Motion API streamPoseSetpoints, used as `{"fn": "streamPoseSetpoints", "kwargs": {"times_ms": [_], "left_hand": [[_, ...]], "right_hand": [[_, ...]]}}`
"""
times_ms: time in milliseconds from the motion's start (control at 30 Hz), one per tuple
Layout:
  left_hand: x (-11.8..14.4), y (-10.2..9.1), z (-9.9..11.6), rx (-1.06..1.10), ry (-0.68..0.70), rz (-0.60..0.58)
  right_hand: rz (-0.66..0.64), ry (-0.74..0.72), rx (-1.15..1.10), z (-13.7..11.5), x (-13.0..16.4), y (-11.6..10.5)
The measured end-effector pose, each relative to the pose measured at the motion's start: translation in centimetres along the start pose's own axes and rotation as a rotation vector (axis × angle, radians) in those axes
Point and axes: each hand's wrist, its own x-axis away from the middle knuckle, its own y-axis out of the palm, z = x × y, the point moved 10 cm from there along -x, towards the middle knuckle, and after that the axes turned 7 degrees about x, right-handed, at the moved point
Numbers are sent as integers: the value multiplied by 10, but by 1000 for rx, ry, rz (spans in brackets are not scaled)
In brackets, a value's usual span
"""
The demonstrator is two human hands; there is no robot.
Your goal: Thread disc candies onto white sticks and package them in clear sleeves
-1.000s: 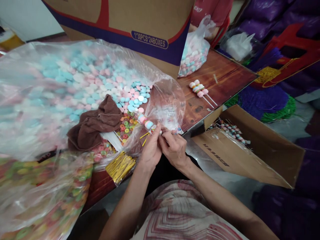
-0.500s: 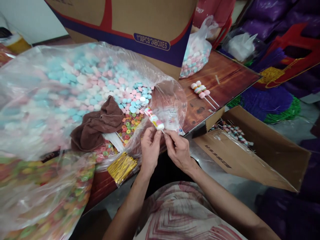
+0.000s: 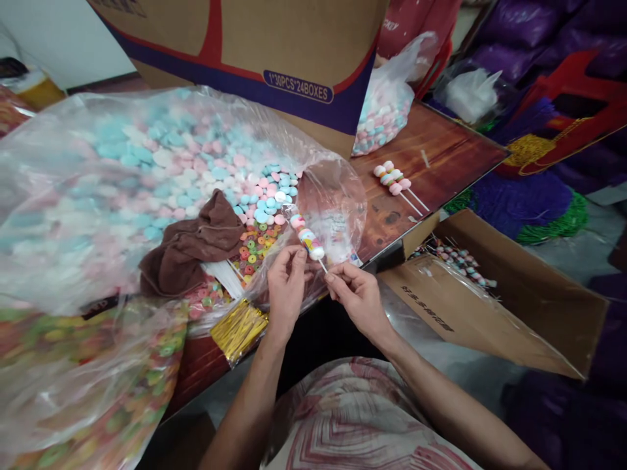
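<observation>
A marshmallow skewer (image 3: 307,237) in a clear, printed wrapper slants up and left from my hands, its white stick pointing down. My right hand (image 3: 357,294) pinches that stick near its lower end. My left hand (image 3: 287,284) is beside the lowest marshmallow, thumb and fingers curled together; whether they hold a bit of the wrapper is too small to tell. Several unwrapped marshmallow skewers (image 3: 392,177) lie side by side on the table to the right. Behind the left hand, loose ring gummies (image 3: 257,245) and a bundle of gold twist ties (image 3: 240,328) lie close by.
A large clear bag of pastel marshmallows (image 3: 161,156) covers the table's left, with a brown cloth (image 3: 191,245) on it. A bag of gummies (image 3: 88,391) lies nearer. A big carton (image 3: 294,46) stands behind. An open cardboard box (image 3: 470,313) of skewers sits lower right.
My left hand has moved slightly left, away from the stick. My right hand has slid a little down and right along the stick, which shows more of its length.
</observation>
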Motion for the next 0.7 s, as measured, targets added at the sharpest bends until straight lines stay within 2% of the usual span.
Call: {"fn": "streamPoseSetpoints", "kwargs": {"times_ms": [200, 367, 467, 600, 700], "left_hand": [[-4, 0, -1, 58, -68, 42], [-1, 7, -8, 185, -152, -11], [-1, 7, -6, 186, -133, -33], [1, 11, 0, 93, -70, -114], [8, 21, -2, 68, -102, -213]], "right_hand": [[41, -81, 204, -3, 5, -1], [82, -136, 342, -6, 7, -3], [93, -156, 387, -9, 8, -3], [128, -169, 423, -14, 7, -4], [160, -196, 432, -21, 5, -5]]}}
